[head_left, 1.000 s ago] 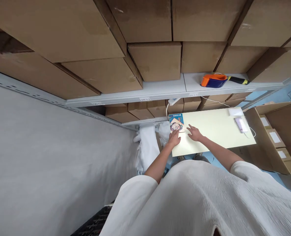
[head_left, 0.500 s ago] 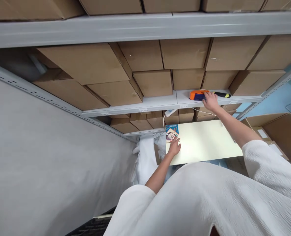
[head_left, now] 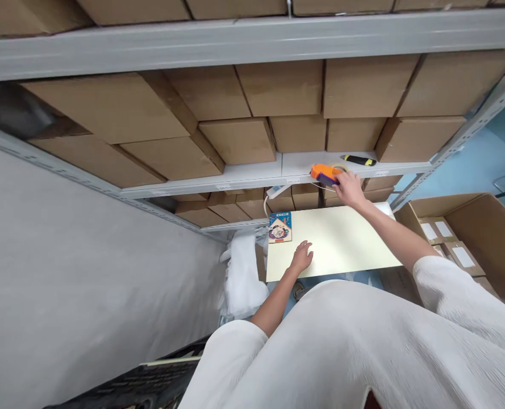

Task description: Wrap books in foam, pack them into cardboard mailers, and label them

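Left hand: nearest to me in the head view, the left hand (head_left: 302, 257) is palm down over the pale tabletop (head_left: 346, 244), fingers loosely spread, holding nothing; from here I can't tell whether it rests on the surface or floats just above.
Booklet: I have the blue-and-cream booklet (head_left: 280, 227) lying flat, cover up, at the tabletop's far left corner, near the left fingertips but apart from them.
Right hand: well apart from the left, the right hand (head_left: 350, 189) is out past the tabletop's far edge, fingers wrapped on one end of what I take for a tape dispenser (head_left: 324, 172).
Dispenser: orange and purple, it sits tilted at the front edge of the shelf (head_left: 292, 163); I can't make out whether it bears on that edge or is clear. I judge the step in hand to be fetching it from there.
Cord: a thin white cord (head_left: 324, 187) runs just below the dispenser, so the next move, to my mind, calls for a firm grip and a path towards the tabletop that doesn't snag.
Cutter: the black-and-yellow cutter (head_left: 360, 161) lies behind the right hand, untouched; I'd leave it there.
Boxes: cardboard boxes (head_left: 237, 139) stand stacked at the back, my furthest limit.
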Tool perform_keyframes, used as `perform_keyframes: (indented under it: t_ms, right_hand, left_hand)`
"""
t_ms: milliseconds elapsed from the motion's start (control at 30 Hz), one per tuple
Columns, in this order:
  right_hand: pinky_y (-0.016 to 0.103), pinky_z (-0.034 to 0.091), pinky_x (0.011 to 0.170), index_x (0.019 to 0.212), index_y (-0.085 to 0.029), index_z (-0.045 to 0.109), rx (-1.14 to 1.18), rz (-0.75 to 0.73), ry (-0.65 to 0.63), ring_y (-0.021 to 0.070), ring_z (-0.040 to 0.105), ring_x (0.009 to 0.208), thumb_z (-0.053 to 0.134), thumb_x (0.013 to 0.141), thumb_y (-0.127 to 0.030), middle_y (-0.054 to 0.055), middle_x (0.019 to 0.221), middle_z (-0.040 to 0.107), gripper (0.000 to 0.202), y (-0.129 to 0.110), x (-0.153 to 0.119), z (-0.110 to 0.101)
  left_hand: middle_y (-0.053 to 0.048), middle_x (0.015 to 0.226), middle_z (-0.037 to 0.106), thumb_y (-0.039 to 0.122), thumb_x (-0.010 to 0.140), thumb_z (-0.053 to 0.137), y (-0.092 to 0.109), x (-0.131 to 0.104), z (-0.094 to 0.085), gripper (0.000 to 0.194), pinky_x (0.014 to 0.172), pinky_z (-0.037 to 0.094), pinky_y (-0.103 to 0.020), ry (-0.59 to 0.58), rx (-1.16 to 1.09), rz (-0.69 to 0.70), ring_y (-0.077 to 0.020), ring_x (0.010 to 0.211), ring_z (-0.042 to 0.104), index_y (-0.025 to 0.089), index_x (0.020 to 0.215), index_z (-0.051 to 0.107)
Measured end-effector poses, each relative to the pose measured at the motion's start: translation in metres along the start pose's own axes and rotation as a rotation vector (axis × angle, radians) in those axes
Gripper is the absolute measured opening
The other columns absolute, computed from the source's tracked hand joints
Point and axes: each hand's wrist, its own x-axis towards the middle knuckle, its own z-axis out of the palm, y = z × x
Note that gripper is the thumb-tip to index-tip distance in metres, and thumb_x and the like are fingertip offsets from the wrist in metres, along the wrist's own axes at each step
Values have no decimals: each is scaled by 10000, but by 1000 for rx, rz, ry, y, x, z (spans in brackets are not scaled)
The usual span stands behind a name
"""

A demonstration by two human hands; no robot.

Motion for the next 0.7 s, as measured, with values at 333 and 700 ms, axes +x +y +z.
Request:
perform_keyframes:
  t_ms: [333, 700]
  right_hand:
    - [397, 421, 882, 1138, -182, 671, 118, 436, -251, 346, 626, 1131, 615, 989, -301, 173, 1156, 748, 199, 58, -206, 82]
    - [416, 421, 922, 1193, -145, 666, 69, 689, -386, 337, 620, 1131, 598, 1002, -265, 198, 1197, 715, 235, 120, -301, 143]
  left_hand:
    - [-157, 1657, 601, 200, 999, 627, 41, 8, 71, 454, 1368, 371, -520, -87, -7, 77, -308, 1614, 499, 199, 1449, 693]
    - [-159, 1686, 569, 327, 1030, 636, 39, -27, 108, 433, 1358, 374, -498, -204, -7, -29, -314, 1629, 472, 203, 1442, 691]
